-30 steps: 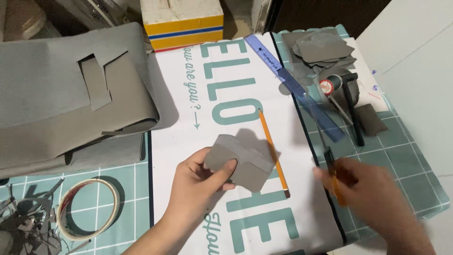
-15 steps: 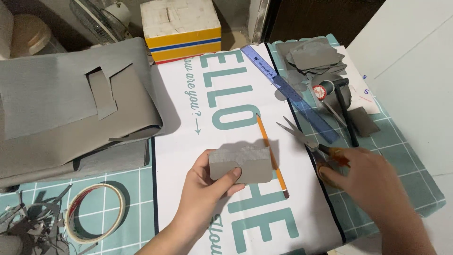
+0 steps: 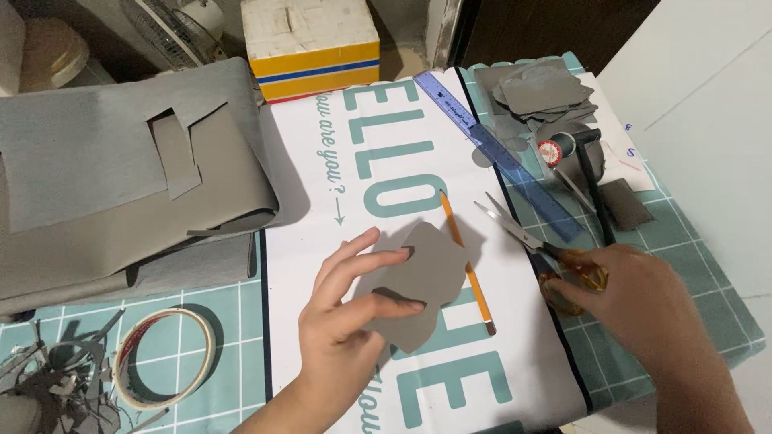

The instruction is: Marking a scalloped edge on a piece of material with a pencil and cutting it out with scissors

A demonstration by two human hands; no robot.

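Observation:
My left hand (image 3: pixel 342 309) holds a grey cut-out piece of sheet material (image 3: pixel 426 281) with wavy edges, lifted just above the white printed sheet (image 3: pixel 386 161). An orange pencil (image 3: pixel 466 261) lies on that sheet, partly under the piece. My right hand (image 3: pixel 635 301) grips the amber handles of a pair of scissors (image 3: pixel 531 241); the blades are open and point up-left, toward the pencil.
A large grey sheet with cut-outs (image 3: pixel 121 177) lies at left. A tape roll (image 3: pixel 165 358) and grey scraps (image 3: pixel 48 386) sit at lower left. A blue ruler (image 3: pixel 498 153), a stack of grey cut pieces (image 3: pixel 539 88) and a thread spool (image 3: pixel 551 149) lie at right. A yellow-and-white box (image 3: pixel 314 48) stands at the back.
My left hand has turned the grey piece and kept it over the pencil. My right hand has picked up the scissors and their blades now stand open.

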